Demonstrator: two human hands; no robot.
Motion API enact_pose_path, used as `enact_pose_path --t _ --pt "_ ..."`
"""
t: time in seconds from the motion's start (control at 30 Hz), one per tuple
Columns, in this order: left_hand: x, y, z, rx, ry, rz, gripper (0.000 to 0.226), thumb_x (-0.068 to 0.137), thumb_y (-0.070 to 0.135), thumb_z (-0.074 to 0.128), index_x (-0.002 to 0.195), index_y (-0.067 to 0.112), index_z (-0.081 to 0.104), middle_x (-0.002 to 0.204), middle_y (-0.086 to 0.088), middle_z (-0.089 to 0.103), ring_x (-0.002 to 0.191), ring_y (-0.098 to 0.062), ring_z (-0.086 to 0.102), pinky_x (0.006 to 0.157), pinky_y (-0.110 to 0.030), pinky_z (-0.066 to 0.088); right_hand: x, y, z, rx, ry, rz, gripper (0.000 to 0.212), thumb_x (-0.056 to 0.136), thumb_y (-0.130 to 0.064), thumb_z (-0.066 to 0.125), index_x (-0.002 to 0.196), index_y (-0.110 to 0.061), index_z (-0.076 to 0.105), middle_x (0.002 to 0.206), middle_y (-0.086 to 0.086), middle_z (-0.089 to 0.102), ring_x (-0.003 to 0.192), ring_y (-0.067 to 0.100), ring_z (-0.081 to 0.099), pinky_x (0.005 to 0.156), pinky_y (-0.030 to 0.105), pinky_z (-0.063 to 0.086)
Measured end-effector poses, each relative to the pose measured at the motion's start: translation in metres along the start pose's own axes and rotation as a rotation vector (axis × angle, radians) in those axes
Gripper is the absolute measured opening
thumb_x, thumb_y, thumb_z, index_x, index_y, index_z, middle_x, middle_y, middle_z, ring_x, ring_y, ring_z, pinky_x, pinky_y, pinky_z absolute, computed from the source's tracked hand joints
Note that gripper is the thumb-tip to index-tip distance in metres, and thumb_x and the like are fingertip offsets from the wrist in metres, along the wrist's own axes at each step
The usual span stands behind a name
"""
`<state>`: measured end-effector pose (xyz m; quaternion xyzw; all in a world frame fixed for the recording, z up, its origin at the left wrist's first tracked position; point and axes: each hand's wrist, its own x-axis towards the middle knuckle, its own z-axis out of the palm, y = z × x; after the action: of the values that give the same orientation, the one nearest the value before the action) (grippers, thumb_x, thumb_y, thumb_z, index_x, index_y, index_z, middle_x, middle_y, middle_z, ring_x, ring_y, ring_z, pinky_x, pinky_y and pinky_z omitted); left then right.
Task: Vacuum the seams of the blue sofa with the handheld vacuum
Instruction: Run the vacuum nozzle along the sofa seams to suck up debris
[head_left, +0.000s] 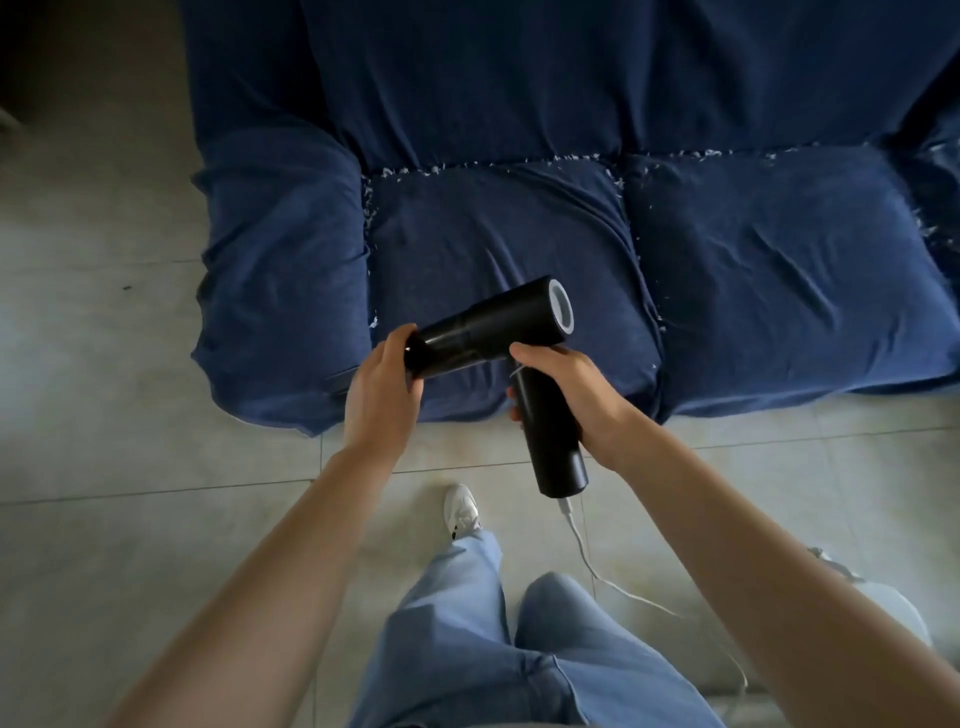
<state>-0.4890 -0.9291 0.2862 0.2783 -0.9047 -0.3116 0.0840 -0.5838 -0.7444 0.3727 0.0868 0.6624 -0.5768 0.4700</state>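
The vacuum (498, 332) hangs above the front of the sofa (519, 218), over its left seat cushion. The right hand (566, 395) is wrapped around the handle; the left hand (382, 384) has its fingers closed on the barrel's near end — what sits under that palm is hidden. A white cord (582, 551) trails from the handle across the floor (130, 415). White crumbs (415, 170) line the seams; the sofa's right arm is cut off.

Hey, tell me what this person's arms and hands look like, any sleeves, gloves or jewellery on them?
Both forearms are bare right up to the bottom edge of the picture, with no sleeve showing. The left hand and the right hand wear no gloves, and no rings, watch or bracelet can be seen. Lower down, the person wears light blue jeans and a white shoe.
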Motion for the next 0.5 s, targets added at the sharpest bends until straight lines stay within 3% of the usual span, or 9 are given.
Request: enact_pose_path --t 0.13,0.23,0.3,0.4,0.5 --pt "0.050 -0.023 0.003 0.018 -0.142 -0.015 0.056 0.091 0.018 0.063 0.141 0.025 0.038 0.131 -0.003 0.056 0.119 -0.022 0.054 0.094 -0.035 0.048 0.051 -0.017 0.022 -0.134 0.151 -0.080 0.023 0.091 -0.035 0.074 0.090 -0.013 0.066 0.075 0.008 0.069 0.064 0.019 0.065 0.065 0.028 0.059" --pt "0.086 -0.046 0.014 0.030 -0.216 -0.107 0.067 0.090 0.015 0.062 0.147 0.029 0.030 0.142 0.002 0.049 0.125 -0.021 0.050 0.098 -0.038 0.047 0.101 -0.022 0.029 -0.245 0.235 -0.097 0.032 0.085 -0.044 0.078 0.083 -0.014 0.067 0.070 0.005 0.071 0.066 0.021 0.070 0.075 0.040 0.062" --pt "0.106 -0.063 0.024 0.038 -0.229 -0.163 0.065 0.090 0.015 0.059 0.147 0.029 0.031 0.145 0.005 0.047 0.127 -0.021 0.049 0.098 -0.038 0.046 0.132 -0.024 0.032 -0.308 0.281 -0.092 0.040 0.078 -0.052 0.081 0.090 -0.015 0.069 0.079 0.004 0.074 0.077 0.023 0.073 0.077 0.039 0.061" --pt "0.135 -0.084 0.044 0.036 -0.233 -0.253 0.056 0.091 0.014 0.056 0.143 0.022 0.039 0.144 0.002 0.048 0.126 -0.022 0.049 0.098 -0.038 0.045 0.180 -0.027 0.038 -0.380 0.308 -0.088 0.049 0.078 -0.053 0.081 0.107 -0.017 0.068 0.091 -0.003 0.070 0.087 0.018 0.067 0.072 0.027 0.051" --pt "0.167 -0.105 0.068 0.058 -0.215 -0.352 0.046 0.091 0.014 0.053 0.137 0.016 0.047 0.137 -0.005 0.054 0.122 -0.027 0.051 0.095 -0.042 0.046 0.233 -0.023 0.036 -0.390 0.296 -0.063 0.043 0.075 -0.056 0.080 0.096 -0.021 0.068 0.087 0.000 0.072 0.086 0.026 0.072 0.082 0.038 0.060"
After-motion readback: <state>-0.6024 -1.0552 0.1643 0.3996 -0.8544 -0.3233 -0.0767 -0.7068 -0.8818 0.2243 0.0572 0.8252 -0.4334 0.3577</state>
